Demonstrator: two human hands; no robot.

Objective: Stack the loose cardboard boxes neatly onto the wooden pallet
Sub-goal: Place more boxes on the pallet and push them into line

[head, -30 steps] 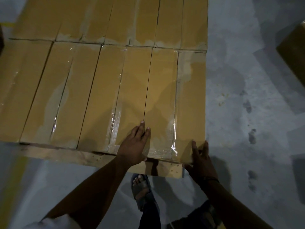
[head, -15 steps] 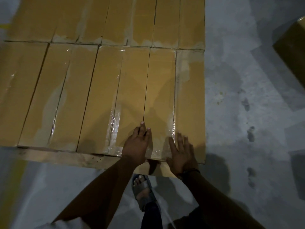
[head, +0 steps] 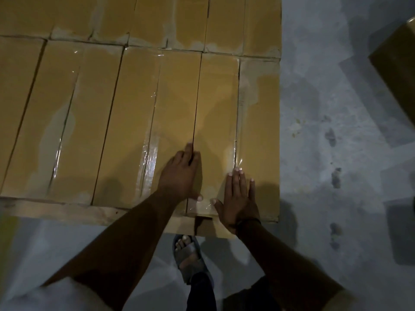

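Cardboard boxes (head: 139, 122): lying flat on the wooden pallet (head: 67, 211) in close rows, long sides touching and shiny clear tape running down their tops; a second row is sitting behind the first, farther from the pallet's near edge.
Wooden pallet: showing only as a pale plank poking out under the boxes' near ends.
Left hand (head: 179, 176): resting palm-down on the box tops just above the pallet's near edge, fingers lying straight along a dark seam between two boxes, thumb reaching along the near end; grasping nothing.
Right hand (head: 238, 198): pressing flat on the tops towards the pallet's right end, fingers straight and close together over a taped seam; released, gripping nothing.
End box (head: 258, 131): sitting at the pallet's right corner, touching its neighbour.
Wristband (head: 249, 223): circling the right wrist, dark.
Sandalled foot (head: 188, 259): standing on the floor just in front of the pallet's near edge, between the forearms.
Floor (head: 336, 131): spreading grey and blotchy to the pallet's right.
Brown box (head: 397, 63): showing partly, well to the pallet's right; too dim for detail.
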